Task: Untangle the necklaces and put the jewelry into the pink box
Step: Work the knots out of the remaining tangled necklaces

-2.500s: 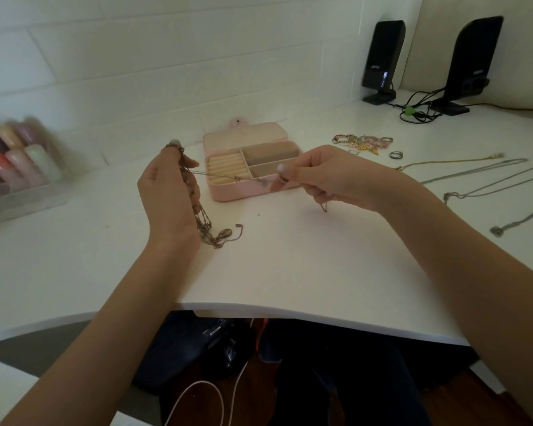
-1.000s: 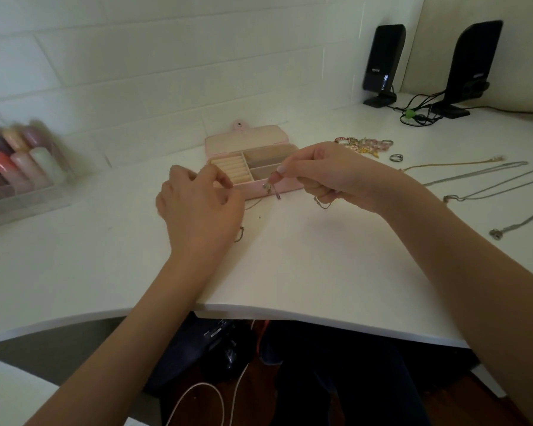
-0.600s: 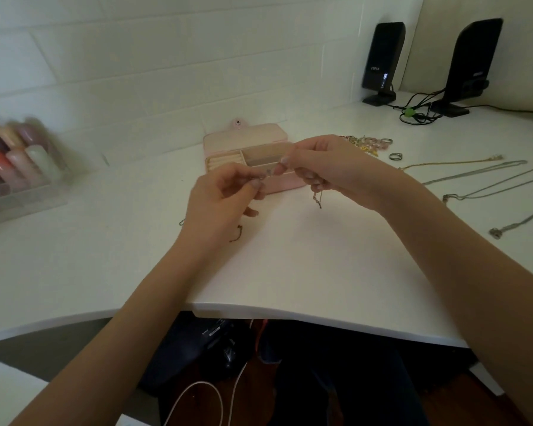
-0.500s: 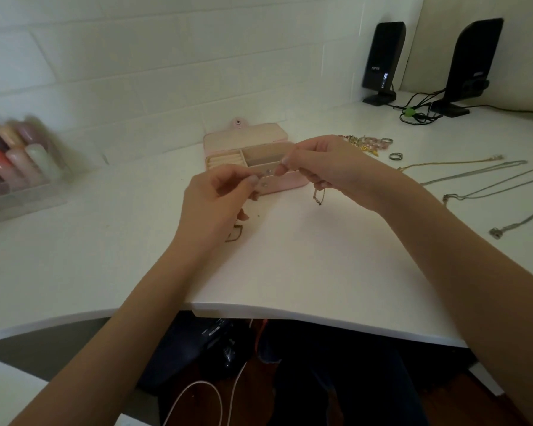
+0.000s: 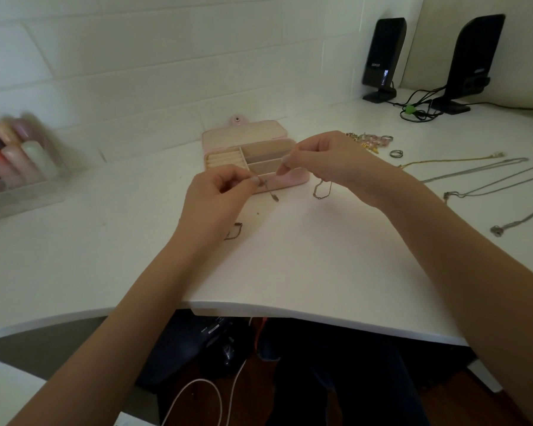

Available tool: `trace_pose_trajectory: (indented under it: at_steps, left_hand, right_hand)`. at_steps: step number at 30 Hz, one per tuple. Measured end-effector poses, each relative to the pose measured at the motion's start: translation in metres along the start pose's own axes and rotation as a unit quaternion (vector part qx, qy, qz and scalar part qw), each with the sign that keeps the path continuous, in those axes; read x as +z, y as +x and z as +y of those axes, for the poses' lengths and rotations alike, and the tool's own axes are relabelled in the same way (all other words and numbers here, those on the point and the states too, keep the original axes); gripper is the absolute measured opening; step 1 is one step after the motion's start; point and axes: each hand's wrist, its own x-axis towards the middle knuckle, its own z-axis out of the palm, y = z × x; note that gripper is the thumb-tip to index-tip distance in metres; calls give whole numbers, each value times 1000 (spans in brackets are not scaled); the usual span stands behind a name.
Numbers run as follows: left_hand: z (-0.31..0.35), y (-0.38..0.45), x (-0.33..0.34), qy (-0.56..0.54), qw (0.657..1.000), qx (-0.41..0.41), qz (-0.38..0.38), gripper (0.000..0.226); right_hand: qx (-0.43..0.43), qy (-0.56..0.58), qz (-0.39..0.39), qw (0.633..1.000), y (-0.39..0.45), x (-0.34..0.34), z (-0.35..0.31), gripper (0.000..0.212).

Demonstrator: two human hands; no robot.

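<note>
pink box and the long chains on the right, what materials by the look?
Pink box: likely matte faux leather, even pink and no shine; beige lining looks like velvet. Long chains: thin metal links, mostly silver-toned with dull glints; gold chain is yellow-toned, plating or solid unclear.

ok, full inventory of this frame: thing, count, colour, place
jewelry box: 1, pink, open, desk centre
tangled chain: 1, dull metal, between both hands
laid-out necklaces: several, gold and silver, desk right
bracelet pile: 1, multicolour, right of box
ring: 1, silver, by pile
speakers: 2, black, back right
clear organizer: 1, pastel contents, blurred, left
desk: 1, white
left hand: pinches chain
right hand: pinches chain
</note>
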Motion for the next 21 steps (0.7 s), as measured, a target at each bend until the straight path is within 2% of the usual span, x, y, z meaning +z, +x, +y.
trace_pose_trajectory:
  at_steps: [9, 13, 21]
  left_hand:
    - [1, -3, -1, 23, 1000, 10, -11, 9]
    - [1, -3, -1, 25, 999, 18, -23, 12]
    - [1, -3, 0, 22, 1000, 5, -22, 22]
  right_hand:
    - [-16, -38, -10, 999, 1, 2, 3, 15]
    - [-78, -113, -3, 991, 3, 12, 8, 7]
    - [-160, -61, -6, 985, -3, 19, -2, 7]
